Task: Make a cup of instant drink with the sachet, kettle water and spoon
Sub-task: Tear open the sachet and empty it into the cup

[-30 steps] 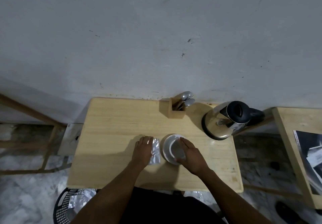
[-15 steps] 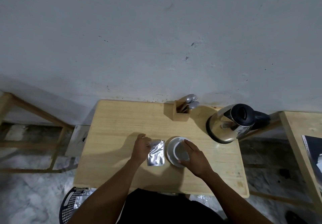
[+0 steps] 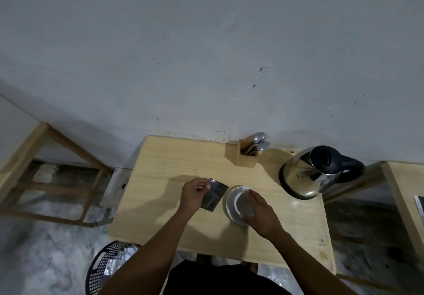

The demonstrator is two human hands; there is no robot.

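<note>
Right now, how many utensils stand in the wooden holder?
3 show: a spoon at the back, what looks like a fork right of it, a second spoon nearest the kettle. More may hide inside the holder.

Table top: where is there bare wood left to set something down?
Free: left part of the table, beyond the left hand, and its near-right corner. Crowded: sachet, cup and right hand mid-table; spoon holder and kettle behind.

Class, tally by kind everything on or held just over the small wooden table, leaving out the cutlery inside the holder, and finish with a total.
Silver foil sachet: 1
White cup: 1
White saucer: 1
Steel electric kettle with black lid: 1
Wooden cutlery holder: 1
Total: 5
</note>
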